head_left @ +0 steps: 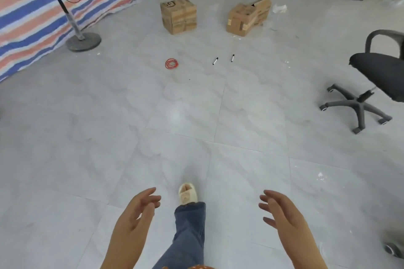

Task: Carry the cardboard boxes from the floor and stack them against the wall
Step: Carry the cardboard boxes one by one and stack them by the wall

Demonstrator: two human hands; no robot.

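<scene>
Two cardboard boxes (178, 16) (248, 18) well beyond both empty, loosely spread hands (140, 214) (282, 214).

Left hand (140, 209) and right hand (278, 209) held out low, apart, palms facing inward, fingers loosely spread, both empty

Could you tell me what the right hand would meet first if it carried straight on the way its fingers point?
Probably nothing: the right hand points up-left over bare floor; farther on lie two markers, though depth is unclear.
</scene>
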